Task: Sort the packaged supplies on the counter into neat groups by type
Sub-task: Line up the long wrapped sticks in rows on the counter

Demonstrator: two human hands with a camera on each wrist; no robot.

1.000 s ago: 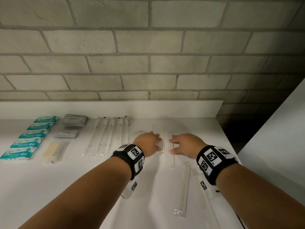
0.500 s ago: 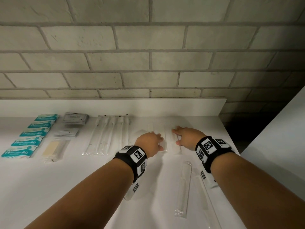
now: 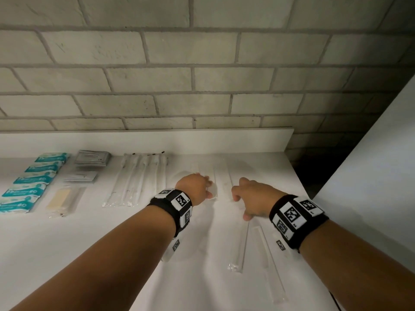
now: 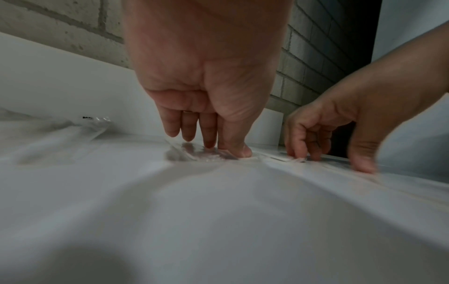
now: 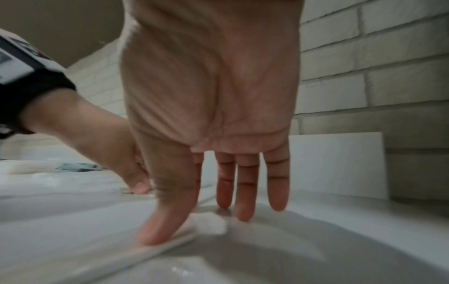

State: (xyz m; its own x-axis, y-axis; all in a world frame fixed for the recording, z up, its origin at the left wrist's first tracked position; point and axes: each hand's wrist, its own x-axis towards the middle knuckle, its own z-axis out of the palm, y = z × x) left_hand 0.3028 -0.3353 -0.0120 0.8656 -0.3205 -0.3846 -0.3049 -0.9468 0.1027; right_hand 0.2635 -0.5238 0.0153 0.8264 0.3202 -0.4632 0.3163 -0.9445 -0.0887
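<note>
Packaged supplies (image 3: pixel 221 178) look light, thin and slippery; pinch an edge. Both hands' grip: left hand (image 3: pixel 195 186) and right hand (image 3: pixel 253 199) press them flat on the counter (image 3: pixel 89 239), holding nothing.

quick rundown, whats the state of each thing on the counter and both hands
left hand: fingertips pressing a clear packet flat on the counter
right hand: fingers straight, touching long white packets
teal packets: lined up in a row, far left
long swab packets: grouped side by side
clear tube packets: loose, near the right wrist
</note>
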